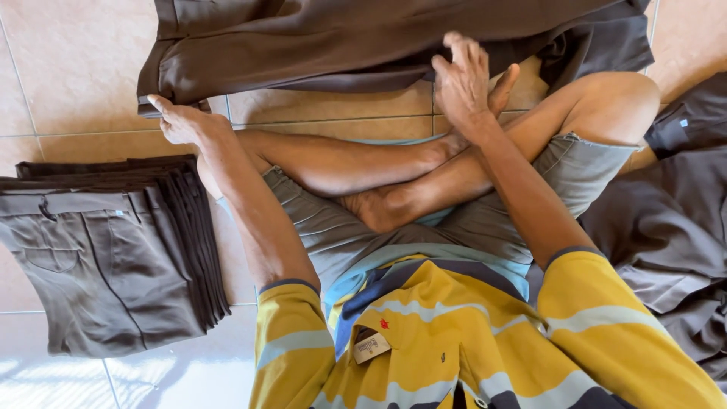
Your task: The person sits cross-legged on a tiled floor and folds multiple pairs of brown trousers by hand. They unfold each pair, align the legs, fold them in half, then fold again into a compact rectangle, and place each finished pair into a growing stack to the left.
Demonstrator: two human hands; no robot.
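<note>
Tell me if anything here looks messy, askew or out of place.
The loose heap of dark garments at the right lies crumpled on the tiled floor, unlike the squared stack of folded trousers at the left. The trousers under the left hand and right hand lie flat.

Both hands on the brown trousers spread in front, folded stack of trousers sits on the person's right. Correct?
Not quite: the head view shows the folded stack on the person's left. Left hand and right hand do rest on the spread brown trousers.
</note>
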